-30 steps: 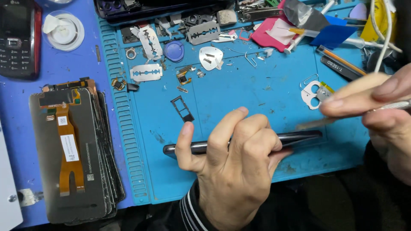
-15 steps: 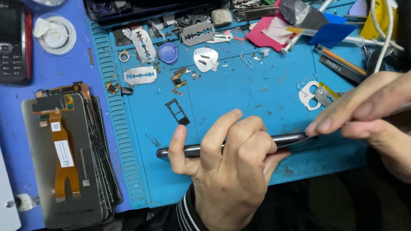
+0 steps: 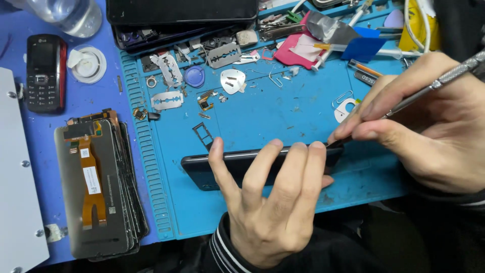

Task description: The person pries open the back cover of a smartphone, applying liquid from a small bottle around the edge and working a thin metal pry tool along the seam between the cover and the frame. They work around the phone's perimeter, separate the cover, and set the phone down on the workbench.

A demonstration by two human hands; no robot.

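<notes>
My left hand (image 3: 270,205) grips a dark smartphone (image 3: 202,169) that stands on its long edge on the blue repair mat (image 3: 283,114), fingers draped over its top edge. My right hand (image 3: 429,121) pinches a thin metal pry tool (image 3: 444,78) like a pen. The tool's tip meets the phone's upper right end, hidden under my fingertips. A small black card tray (image 3: 203,135) lies on the mat just behind the phone.
A stack of phone screens with orange flex cables (image 3: 96,187) lies at the left. An old keypad phone (image 3: 45,71), a plastic bottle (image 3: 70,15), razor blades (image 3: 166,99), metal shields, picks and small parts crowd the mat's far edge. A white panel (image 3: 15,177) sits far left.
The view has shifted. My right hand has come closer and lowered the tool's tip to the phone's right end. My left hand keeps its hold on the phone.
</notes>
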